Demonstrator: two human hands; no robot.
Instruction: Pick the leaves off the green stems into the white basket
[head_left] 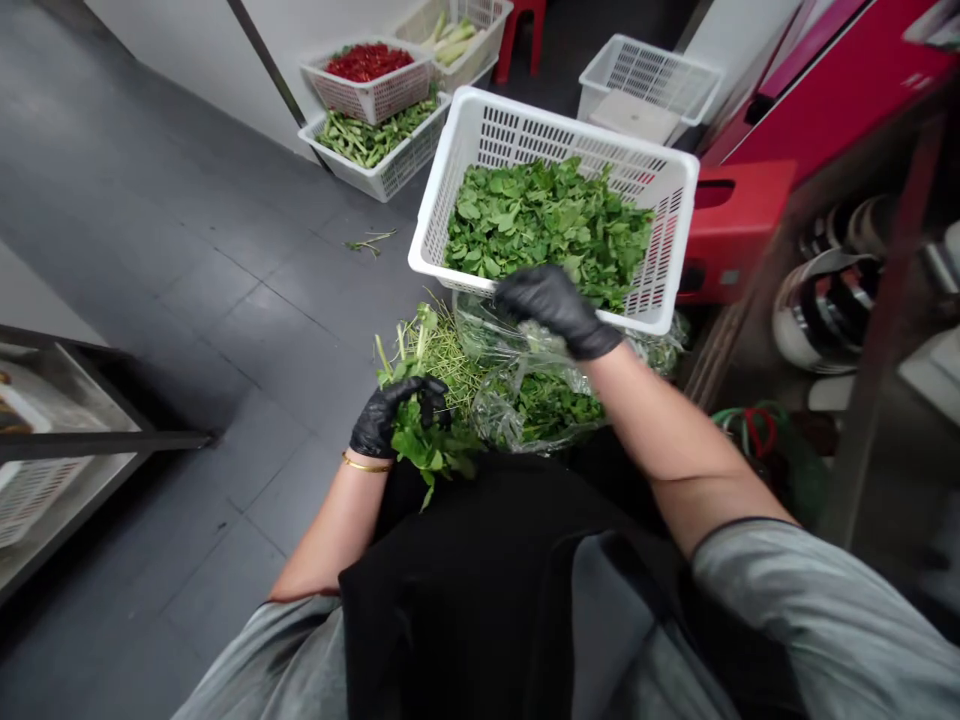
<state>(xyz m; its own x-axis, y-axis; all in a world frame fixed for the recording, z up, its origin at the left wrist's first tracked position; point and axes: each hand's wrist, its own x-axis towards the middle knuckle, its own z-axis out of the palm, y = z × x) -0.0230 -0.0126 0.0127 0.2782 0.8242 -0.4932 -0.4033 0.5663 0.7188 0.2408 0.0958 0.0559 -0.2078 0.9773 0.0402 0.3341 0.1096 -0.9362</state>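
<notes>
My left hand (pixel 409 410), in a black glove, is closed around a bunch of leafy greens (pixel 435 445); pale stems stick up above the fist and leaves hang below. My right hand (pixel 551 308), gloved too, is over the front rim of a white slotted basket (pixel 555 118), its fingers curled in. Whatever those fingers hold, if anything, is hidden. A heap of picked green leaves (pixel 547 215) fills the basket's bottom. Beneath the right forearm, a clear plastic bag (pixel 499 405) holds more greens. Thin loose stems (pixel 454 350) are piled beside the bag, just beyond my left hand.
Farther back stand baskets of red chillies (pixel 367 62), cut green vegetables (pixel 367 140) and pale stalks (pixel 454 42). Another white basket (pixel 652 75) is behind the leaf basket. A red stool (pixel 739 235) and a rack of bowls (pixel 825 310) border the right; a metal shelf (pixel 105 445) juts in left.
</notes>
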